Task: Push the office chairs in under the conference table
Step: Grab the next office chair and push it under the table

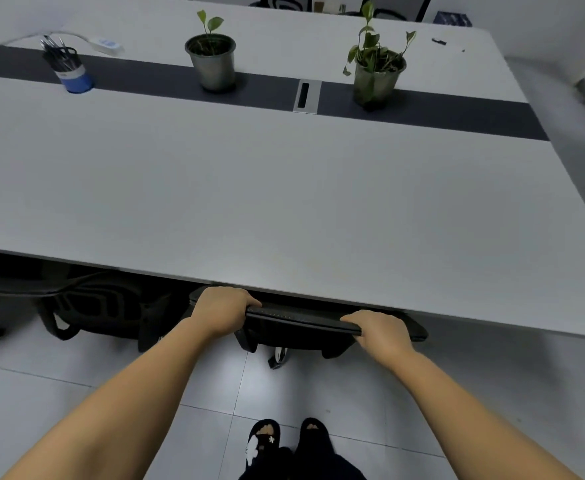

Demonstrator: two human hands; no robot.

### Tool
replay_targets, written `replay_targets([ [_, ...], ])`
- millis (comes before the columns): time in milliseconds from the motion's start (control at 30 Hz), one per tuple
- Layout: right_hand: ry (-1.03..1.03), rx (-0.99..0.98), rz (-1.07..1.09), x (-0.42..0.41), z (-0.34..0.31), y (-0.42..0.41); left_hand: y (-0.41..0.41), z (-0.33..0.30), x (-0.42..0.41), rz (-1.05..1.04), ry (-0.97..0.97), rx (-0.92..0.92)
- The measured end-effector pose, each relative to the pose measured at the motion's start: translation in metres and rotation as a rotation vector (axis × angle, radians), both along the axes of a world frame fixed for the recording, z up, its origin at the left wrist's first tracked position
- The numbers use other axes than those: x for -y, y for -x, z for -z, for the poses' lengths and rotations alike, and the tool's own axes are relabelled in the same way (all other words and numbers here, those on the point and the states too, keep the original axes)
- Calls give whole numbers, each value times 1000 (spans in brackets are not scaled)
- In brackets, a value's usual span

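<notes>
A black office chair (pixel 301 320) stands right at the near edge of the grey conference table (pixel 284 202), its seat hidden under the tabletop. My left hand (pixel 223 311) grips the left end of the chair's top rail. My right hand (pixel 381 336) grips the rail's right end. A second black mesh chair (pixel 104 306) sits to the left, tucked under the table, and part of a third chair (pixel 10 285) shows at the far left edge.
On the table's dark centre strip stand a blue pen holder (pixel 71 72), two potted plants (pixel 211 60) (pixel 376 72) and a cable port (pixel 306 95). A power strip (pixel 106 45) lies behind. More chairs (pixel 284 1) stand at the far side. My feet in black slippers (pixel 284 441) are on the tiled floor.
</notes>
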State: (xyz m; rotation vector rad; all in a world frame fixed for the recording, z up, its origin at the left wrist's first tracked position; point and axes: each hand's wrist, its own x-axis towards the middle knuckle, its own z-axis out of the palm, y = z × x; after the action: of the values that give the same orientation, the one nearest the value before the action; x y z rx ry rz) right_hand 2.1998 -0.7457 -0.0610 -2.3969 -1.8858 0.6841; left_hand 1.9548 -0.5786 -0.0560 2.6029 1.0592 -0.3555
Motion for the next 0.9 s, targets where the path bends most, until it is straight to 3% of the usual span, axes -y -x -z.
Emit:
replay_targets([
  [300, 101, -80, 48, -4, -8, 7, 4, -7, -4, 61, 10, -27],
  [400, 149, -95, 58, 1, -17, 11, 6, -13, -7, 121, 101, -106],
  [500, 58, -158, 81, 17, -34, 18, 7, -30, -8, 191, 200, -141],
  [567, -43, -220, 143, 31, -49, 24, 11, -49, -4, 212, 199, -35],
  [667, -223, -362, 319, 55, -73, 35, 26, -75, 8, 114, 224, 263],
  [800, -492, -670, 598, 91, -91, 62, 45, -88, 45, -196, 450, 725],
  [900, -613, -841, 752, 121, -97, 86, 48, -87, 82, -283, 604, 892],
])
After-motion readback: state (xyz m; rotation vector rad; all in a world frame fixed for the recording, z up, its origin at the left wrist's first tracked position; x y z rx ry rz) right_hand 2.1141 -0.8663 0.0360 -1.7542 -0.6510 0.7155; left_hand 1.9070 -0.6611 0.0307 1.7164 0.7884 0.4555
